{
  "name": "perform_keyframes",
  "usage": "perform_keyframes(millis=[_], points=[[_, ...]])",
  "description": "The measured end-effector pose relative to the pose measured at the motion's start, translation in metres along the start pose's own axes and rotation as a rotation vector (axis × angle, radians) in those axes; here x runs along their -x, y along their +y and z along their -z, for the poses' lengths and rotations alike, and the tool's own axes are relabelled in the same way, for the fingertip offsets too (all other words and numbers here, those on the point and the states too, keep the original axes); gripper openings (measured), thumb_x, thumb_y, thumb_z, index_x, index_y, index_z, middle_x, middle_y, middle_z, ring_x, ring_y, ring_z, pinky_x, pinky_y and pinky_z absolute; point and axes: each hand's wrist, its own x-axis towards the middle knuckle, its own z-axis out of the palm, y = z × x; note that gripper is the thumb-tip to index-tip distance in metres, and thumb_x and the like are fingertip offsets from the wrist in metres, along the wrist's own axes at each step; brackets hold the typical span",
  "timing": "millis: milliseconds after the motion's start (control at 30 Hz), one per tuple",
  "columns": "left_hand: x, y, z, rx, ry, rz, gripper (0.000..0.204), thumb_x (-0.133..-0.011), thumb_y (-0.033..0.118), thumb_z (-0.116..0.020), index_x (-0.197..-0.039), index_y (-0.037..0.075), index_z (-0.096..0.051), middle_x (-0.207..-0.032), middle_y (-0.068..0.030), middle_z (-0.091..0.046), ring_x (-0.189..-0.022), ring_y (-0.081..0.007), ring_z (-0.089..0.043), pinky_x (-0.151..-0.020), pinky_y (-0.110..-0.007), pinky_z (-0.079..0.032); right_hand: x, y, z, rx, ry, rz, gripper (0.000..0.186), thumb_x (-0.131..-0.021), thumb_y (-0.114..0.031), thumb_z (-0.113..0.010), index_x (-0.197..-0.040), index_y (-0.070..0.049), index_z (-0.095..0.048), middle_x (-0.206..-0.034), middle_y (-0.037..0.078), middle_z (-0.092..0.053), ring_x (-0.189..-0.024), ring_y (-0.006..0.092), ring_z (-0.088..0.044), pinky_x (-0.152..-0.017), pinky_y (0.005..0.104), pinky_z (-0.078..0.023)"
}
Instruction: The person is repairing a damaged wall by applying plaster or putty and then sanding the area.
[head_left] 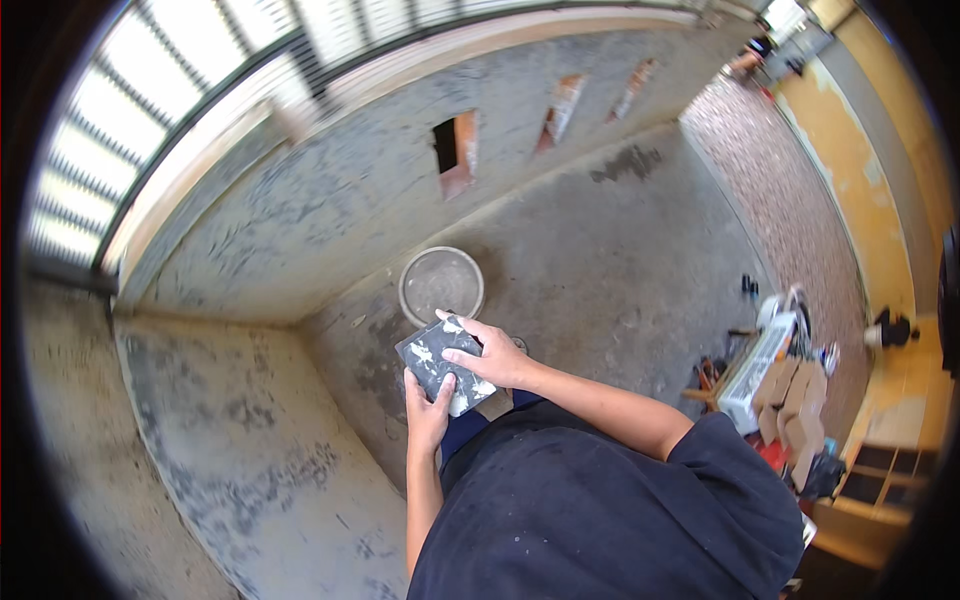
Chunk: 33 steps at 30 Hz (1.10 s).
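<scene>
Both my hands hold a flat, dark grey, roughly square piece smeared with white patches, in front of my body. What it is made of I cannot tell. My left hand grips its lower left edge, the thumb lying on the upper face. Across the right side reaches my right hand, its thumb pressed on the face and its fingers along the far edge. Just beyond the piece, a round grey tub stands on the concrete floor by the wall.
A low grey plastered wall with several slot openings runs along the far side under a barred railing. Another low wall closes the left. To the right lie a long white box, cardboard and tools, beside a brick-paved strip.
</scene>
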Motion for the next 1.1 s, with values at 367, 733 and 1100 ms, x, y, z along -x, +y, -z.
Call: perform_keyframes(millis=[367,733,1100], points=[[-0.051,0.015,-0.057,-0.147,-0.262,-0.032,0.043,-0.101,0.012,-0.063,-0.138,-0.001,-0.044,-0.126,-0.0113,-0.059,-0.115,-0.0165,-0.057,-0.101,-0.032,-0.046,0.025,0.007,0.055,-0.094,0.355,0.034,0.057,-0.093,-0.007,-0.069,-0.146,0.001,-0.05,-0.127,0.011,-0.067,-0.113,0.0113,-0.06,-0.101,0.0304,-0.048],[-0.086,0.015,-0.034,-0.229,-0.474,-0.011,0.049,-0.099,0.015,-0.067,-0.139,-0.003,-0.044,-0.128,-0.0132,-0.058,-0.115,-0.0184,-0.056,-0.1,-0.033,-0.047,0.024,0.038,0.017,-0.133,0.599,-0.053,0.064,-0.092,-0.01,-0.071,-0.149,0.001,-0.044,-0.14,0.015,-0.06,-0.125,0.0173,-0.057,-0.108,0.0324,-0.044],[-0.078,0.015,-0.032,-0.311,-0.64,0.128,0.051,-0.098,0.008,-0.066,-0.142,-0.004,-0.043,-0.129,-0.013,-0.059,-0.113,-0.0167,-0.058,-0.098,-0.03,-0.048,0.056,0.043,-0.017,-0.053,0.864,-0.07,0.072,-0.088,-0.02,-0.076,-0.151,-0.006,-0.043,-0.135,0.024,-0.062,-0.124,0.0351,-0.062,-0.105,0.0401,-0.048]])
